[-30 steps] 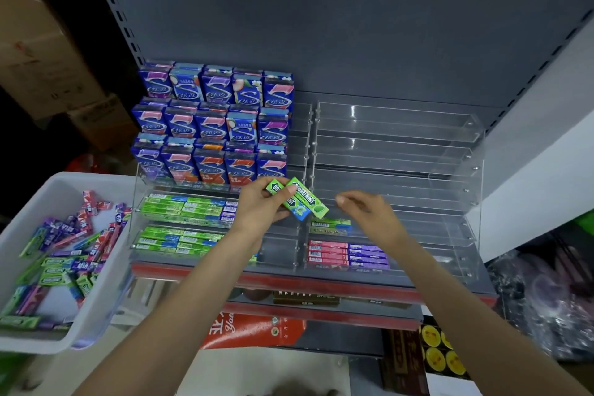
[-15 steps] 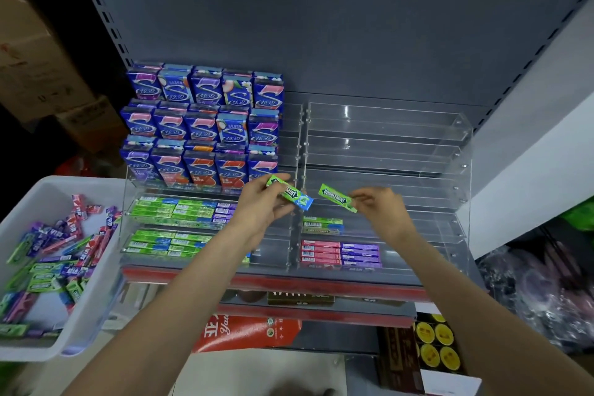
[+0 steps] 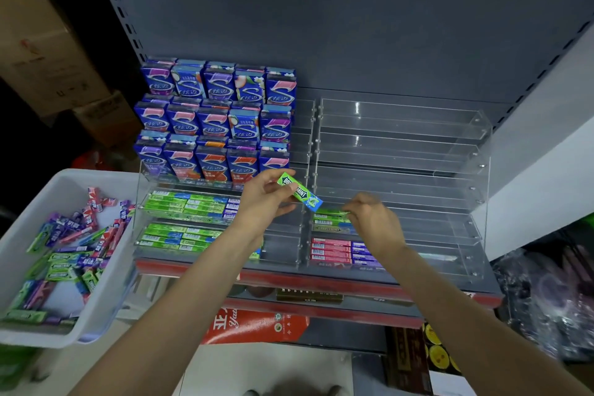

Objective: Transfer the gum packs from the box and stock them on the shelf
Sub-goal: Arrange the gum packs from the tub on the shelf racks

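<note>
**Right pack now down on tier, left pack still in hand**

Right hand (image 3: pixel 374 222) has dropped from mid-air and pinches its green pack (image 3: pixel 331 213) onto the stack below. Left hand (image 3: pixel 263 199) still grips the Doublemint pack (image 3: pixel 299 191), up-left of that pinch. Box (image 3: pixel 19 231) stays well stocked.

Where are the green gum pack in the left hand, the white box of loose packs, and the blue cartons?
green gum pack (image 3: pixel 298 191): head view, middle of its printed face.
white box (image 3: pixel 69 174): head view, far rim.
blue cartons (image 3: pixel 214 120): head view, front of a middle-row carton.
</note>
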`<state>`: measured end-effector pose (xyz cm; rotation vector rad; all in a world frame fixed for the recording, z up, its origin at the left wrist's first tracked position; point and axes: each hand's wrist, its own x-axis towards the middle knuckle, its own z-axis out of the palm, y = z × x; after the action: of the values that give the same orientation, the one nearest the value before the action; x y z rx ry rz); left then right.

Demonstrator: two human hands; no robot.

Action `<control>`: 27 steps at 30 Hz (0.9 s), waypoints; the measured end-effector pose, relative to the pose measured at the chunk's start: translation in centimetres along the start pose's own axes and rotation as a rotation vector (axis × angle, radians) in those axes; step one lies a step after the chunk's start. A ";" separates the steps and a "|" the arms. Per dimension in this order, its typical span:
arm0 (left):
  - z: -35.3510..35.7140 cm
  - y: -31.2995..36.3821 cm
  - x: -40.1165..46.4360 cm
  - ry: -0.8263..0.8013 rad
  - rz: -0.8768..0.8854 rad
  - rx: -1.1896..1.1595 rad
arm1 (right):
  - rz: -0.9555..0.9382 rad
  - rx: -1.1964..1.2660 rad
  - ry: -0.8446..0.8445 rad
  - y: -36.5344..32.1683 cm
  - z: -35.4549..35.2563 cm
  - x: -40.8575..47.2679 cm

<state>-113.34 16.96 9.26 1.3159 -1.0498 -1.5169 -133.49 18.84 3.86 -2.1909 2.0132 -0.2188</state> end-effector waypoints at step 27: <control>2.5 -1.3 1.6 0.020 0.287 0.673 | 0.121 0.614 0.198 2.3 -3.2 0.2</control>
<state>-116.01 15.98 7.79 1.5242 -1.7437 -0.9584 -136.44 18.40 6.50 -1.7076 1.8271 -0.9295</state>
